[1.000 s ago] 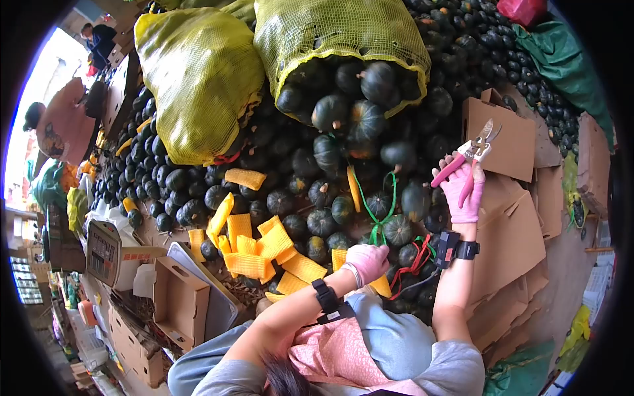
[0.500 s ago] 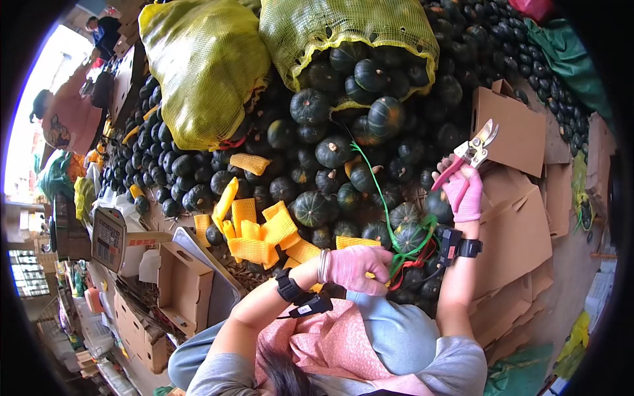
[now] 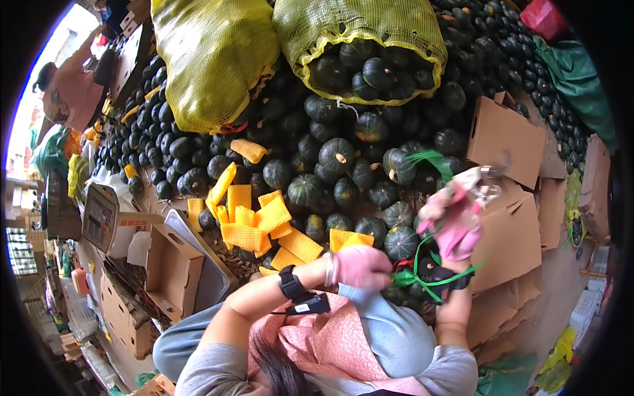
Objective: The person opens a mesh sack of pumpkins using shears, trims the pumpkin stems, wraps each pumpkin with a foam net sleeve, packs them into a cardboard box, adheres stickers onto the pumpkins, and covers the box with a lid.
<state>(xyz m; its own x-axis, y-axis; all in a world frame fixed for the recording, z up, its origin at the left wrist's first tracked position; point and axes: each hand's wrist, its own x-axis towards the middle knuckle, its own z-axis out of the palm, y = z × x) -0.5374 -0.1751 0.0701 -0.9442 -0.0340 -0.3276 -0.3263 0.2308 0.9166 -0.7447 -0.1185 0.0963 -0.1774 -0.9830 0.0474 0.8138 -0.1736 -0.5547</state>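
Note:
My left hand (image 3: 362, 266), in a pink glove, is closed at my lap on a bunch of green plastic string (image 3: 428, 284). A bit of red cord shows beside it. My right hand (image 3: 456, 228), also gloved in pink, grips pruning shears (image 3: 470, 181) with red handles; motion blurs the blades, so I cannot tell whether they are apart. Loose green strands pass around the right wrist and above that hand. Dark green pumpkins (image 3: 400, 243) lie just in front of both hands. Yellow foam net sleeves (image 3: 300, 245) are scattered left of them.
An open yellow mesh sack (image 3: 360, 20) of pumpkins lies ahead, beside another full sack (image 3: 211, 59). Flattened cardboard (image 3: 508, 244) is stacked at right. A digital scale (image 3: 102, 221) and an open carton (image 3: 173, 270) stand at left. Another person (image 3: 72, 92) is at far left.
The shears in my right hand have blurred and come closer to me. The green string has swung right, over my right wrist. The view has shifted slightly.

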